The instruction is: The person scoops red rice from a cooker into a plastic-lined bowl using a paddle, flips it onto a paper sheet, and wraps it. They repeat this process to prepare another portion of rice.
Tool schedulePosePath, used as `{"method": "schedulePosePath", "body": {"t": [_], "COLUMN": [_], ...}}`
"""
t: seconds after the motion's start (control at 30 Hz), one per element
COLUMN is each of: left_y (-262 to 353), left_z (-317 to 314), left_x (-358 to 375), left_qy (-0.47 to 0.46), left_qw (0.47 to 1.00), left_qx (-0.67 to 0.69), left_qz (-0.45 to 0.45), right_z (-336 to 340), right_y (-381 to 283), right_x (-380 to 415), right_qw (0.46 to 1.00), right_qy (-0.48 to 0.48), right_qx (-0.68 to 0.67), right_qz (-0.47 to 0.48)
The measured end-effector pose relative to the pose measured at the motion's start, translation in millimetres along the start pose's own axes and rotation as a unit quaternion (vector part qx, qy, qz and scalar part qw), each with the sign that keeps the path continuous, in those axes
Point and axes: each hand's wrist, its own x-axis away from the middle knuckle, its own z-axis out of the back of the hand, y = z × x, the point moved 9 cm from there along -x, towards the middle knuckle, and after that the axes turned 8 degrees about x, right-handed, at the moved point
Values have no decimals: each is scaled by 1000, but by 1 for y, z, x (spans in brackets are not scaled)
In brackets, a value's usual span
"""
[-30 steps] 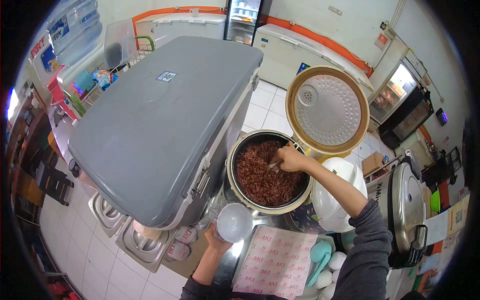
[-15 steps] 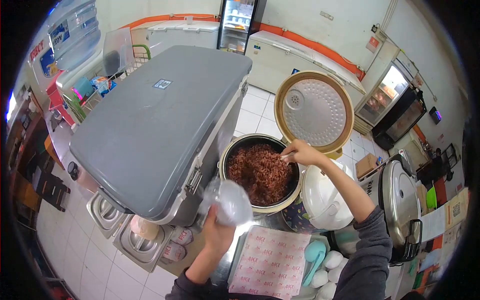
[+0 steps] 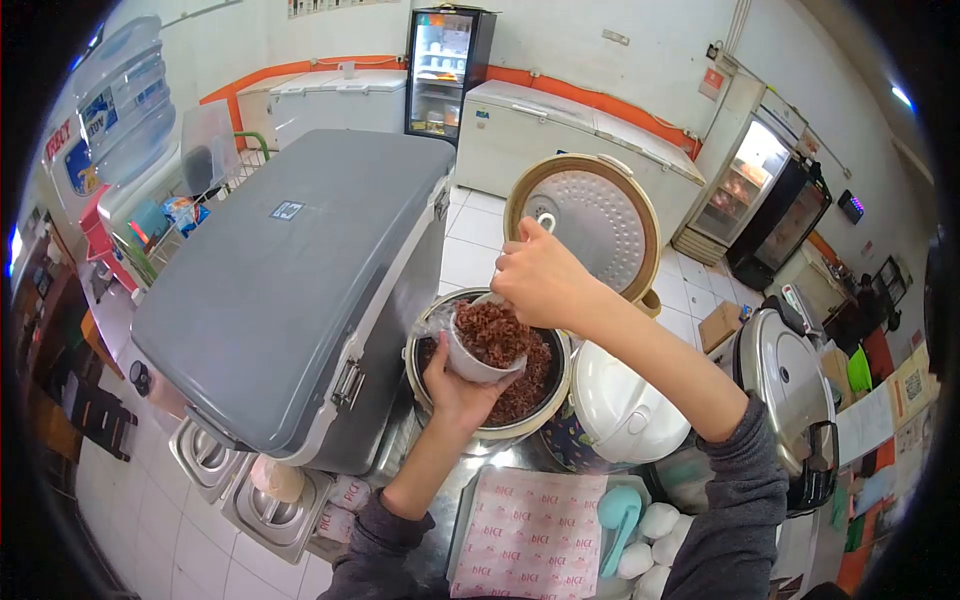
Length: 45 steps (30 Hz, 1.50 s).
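My left hand (image 3: 462, 393) cups a white bowl (image 3: 478, 368) lined with clear plastic (image 3: 434, 322), tilted above the open rice cooker (image 3: 563, 392). Reddish-brown cooked rice (image 3: 494, 335) is heaped in the bowl, and more rice (image 3: 530, 393) fills the dark pot below. Fingers curled, my right hand (image 3: 540, 275) grips a utensil whose white handle end (image 3: 546, 221) sticks up above the fist. Its lower part is hidden by the hand and rice. Behind stands the cooker's raised lid (image 3: 590, 215).
A large grey cooler box (image 3: 290, 260) stands left of the cooker. To the right are a white-lidded cooker (image 3: 625, 405) and a steel one (image 3: 790, 375). Printed paper sheets (image 3: 525, 530), a turquoise scoop (image 3: 620, 520) and several white wrapped bundles (image 3: 660, 520) lie in front.
My right hand has risen from the pot to above the bowl. The plastic-covered bowl has turned upright, moved over the pot, and now holds rice. The view has shifted slightly.
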Motion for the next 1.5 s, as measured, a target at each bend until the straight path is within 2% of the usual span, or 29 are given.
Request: {"method": "schedulePosePath", "body": {"t": [0.13,0.23,0.33,0.43,0.53,0.67,0.8,1.03,1.13,1.23,1.27,1.37,1.43,1.5], "left_y": [3,4,0,-1,2,-3,-4,11,10,14,16,22,26,30], "left_z": [-6,-5,-7,-8,-3,2,-1,8,7,0,1,5,9,4], "left_x": [1,1,-1,-3,-1,3,8,11,17,27,29,33,35,37], "left_qy": [0,7,0,-16,4,31,-5,31,25,-29,-40,-37,-6,-23], "left_qw": [1000,1000,1000,999,999,997,995,998,999,999,999,999,1000,1000], "left_qx": [-5,-5,1,9,-32,-46,-79,-44,-36,-20,-10,5,7,4], "left_qz": [-6,-3,12,31,20,46,62,19,2,-13,-16,-4,-2,0], "right_z": [31,30,21,-3,-6,-2,-23,-15,-32,-89,-105,-119,-128,-139], "right_y": [-14,-29,-61,-80,-62,-22,-36,-50,-27,-28,-30,-27,-25,-35], "right_x": [30,64,89,102,112,114,105,128,139,126,116,76,63,54], "right_qw": [990,970,959,974,976,946,952,946,891,912,920,965,963,960], "right_qy": [100,77,109,98,87,151,136,159,126,-65,-49,-30,-69,-101], "right_qx": [66,92,118,86,-9,-75,-91,-127,-199,-134,-115,-101,-144,-183], "right_qz": [-73,-212,-233,-185,-199,-278,-258,-252,-388,-383,-370,-241,-217,-187]}}
